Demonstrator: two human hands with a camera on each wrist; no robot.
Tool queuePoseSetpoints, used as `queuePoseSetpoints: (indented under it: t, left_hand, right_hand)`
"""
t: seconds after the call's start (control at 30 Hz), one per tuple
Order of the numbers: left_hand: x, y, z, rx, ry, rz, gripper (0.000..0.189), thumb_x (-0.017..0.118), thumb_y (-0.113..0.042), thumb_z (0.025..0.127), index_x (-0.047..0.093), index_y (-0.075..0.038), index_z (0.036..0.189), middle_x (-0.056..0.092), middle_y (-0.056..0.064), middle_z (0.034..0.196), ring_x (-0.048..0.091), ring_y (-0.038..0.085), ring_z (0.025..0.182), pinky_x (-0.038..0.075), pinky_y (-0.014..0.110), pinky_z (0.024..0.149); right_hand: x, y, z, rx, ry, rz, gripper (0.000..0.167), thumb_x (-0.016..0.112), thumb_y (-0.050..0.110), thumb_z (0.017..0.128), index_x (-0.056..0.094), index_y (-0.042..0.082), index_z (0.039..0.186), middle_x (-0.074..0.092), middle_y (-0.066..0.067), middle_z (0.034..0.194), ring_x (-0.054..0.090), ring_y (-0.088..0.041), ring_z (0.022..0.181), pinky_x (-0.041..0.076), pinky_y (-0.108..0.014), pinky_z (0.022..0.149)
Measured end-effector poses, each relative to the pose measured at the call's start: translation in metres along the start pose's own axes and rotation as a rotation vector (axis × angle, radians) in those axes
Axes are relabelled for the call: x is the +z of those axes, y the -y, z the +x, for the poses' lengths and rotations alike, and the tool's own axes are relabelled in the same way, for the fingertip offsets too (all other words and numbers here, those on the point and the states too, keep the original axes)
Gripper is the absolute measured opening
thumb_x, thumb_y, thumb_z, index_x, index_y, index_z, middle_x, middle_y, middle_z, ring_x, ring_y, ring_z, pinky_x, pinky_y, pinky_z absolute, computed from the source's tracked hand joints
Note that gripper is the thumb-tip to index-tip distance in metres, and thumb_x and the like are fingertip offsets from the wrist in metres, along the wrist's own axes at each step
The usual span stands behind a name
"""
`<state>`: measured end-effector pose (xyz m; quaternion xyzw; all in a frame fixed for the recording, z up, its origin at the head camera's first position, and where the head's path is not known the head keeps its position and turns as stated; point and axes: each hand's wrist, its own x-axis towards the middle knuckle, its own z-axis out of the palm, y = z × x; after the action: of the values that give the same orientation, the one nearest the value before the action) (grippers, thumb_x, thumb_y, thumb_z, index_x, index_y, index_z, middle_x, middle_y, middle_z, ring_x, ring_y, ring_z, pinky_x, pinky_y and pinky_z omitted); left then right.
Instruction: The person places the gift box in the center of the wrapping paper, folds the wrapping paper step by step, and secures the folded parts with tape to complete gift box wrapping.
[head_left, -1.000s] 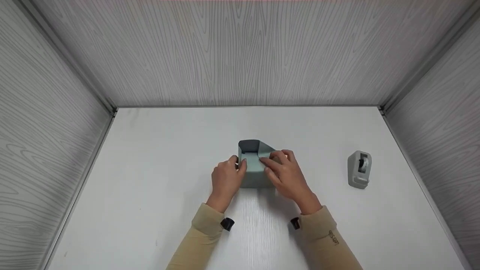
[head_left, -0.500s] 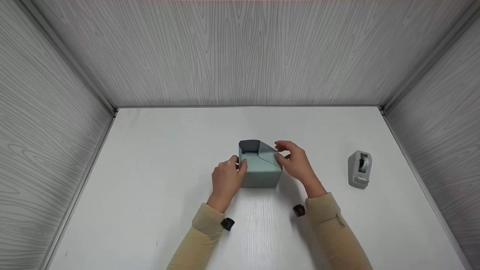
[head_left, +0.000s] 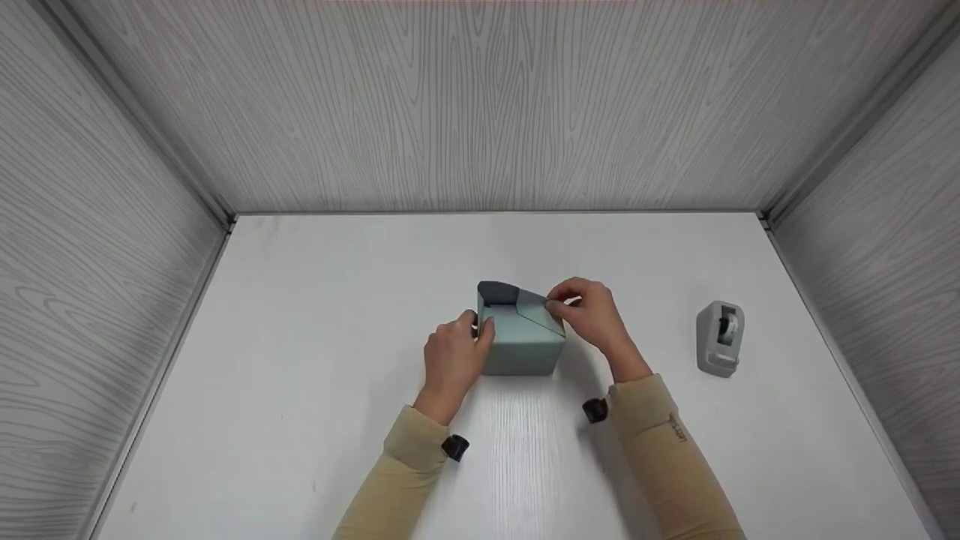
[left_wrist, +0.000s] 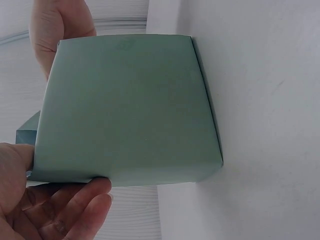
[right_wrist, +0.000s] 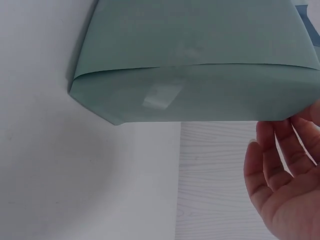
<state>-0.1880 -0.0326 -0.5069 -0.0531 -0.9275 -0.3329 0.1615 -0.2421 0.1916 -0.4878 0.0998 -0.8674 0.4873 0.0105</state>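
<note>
A pale green paper box (head_left: 523,358) stands mid-table, its top partly folded over and a dark opening showing at the far left. My left hand (head_left: 454,356) grips its left side, thumb over the top edge and fingers along the outer wall, as the left wrist view also shows beside the smooth front face (left_wrist: 127,110). At the far right corner, my right hand (head_left: 596,319) pinches the folded top flap (head_left: 536,306) between thumb and index finger. In the right wrist view a glossy tape patch (right_wrist: 162,95) sits on the side wall, with the other fingers (right_wrist: 272,155) loosely bent below.
A grey tape dispenser (head_left: 720,339) with a roll in it stands on the white table (head_left: 300,375), to the right. Wood-grain panels (head_left: 480,105) wall in the back and both sides. A small black device (head_left: 454,448) is strapped at each wrist.
My right hand has moved from the middle of the box top to its far right corner and now pinches the flap there. The far rim leans slightly. My left hand stays put.
</note>
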Motion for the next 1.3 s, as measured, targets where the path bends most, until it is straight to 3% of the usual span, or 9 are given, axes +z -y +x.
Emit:
queuePoseSetpoints:
  t: [0.67, 0.83, 1.3]
  left_hand:
    - [0.002, 0.001, 0.000, -0.008, 0.007, 0.022, 0.028, 0.062, -0.029, 0.096, 0.067, -0.006, 0.082, 0.069, 0.005, 0.070, 0.064, 0.017, 0.057, 0.050, 0.034, 0.051]
    - [0.002, 0.001, 0.001, -0.003, 0.003, 0.026, 0.028, 0.062, -0.029, 0.096, 0.066, -0.007, 0.080, 0.067, 0.004, 0.068, 0.060, 0.015, 0.054, 0.048, 0.033, 0.049]
    - [0.000, 0.000, 0.001, 0.017, -0.007, 0.042, 0.029, 0.062, -0.027, 0.096, 0.062, -0.007, 0.075, 0.062, 0.002, 0.061, 0.052, 0.012, 0.049, 0.043, 0.031, 0.045]
  right_hand:
    - [0.007, 0.006, 0.004, -0.024, -0.024, 0.018, 0.003, 0.069, 0.005, 0.088, 0.069, 0.008, 0.089, 0.065, -0.004, 0.086, 0.058, -0.018, 0.084, 0.049, -0.034, 0.076]
    - [0.008, 0.009, 0.007, -0.060, -0.022, 0.012, 0.006, 0.066, 0.003, 0.087, 0.069, 0.009, 0.088, 0.063, -0.004, 0.083, 0.056, -0.019, 0.080, 0.047, -0.031, 0.069]
    - [0.010, 0.014, 0.015, -0.073, 0.015, 0.030, 0.007, 0.061, 0.002, 0.087, 0.066, 0.007, 0.087, 0.060, -0.004, 0.082, 0.052, -0.020, 0.077, 0.044, -0.032, 0.068]
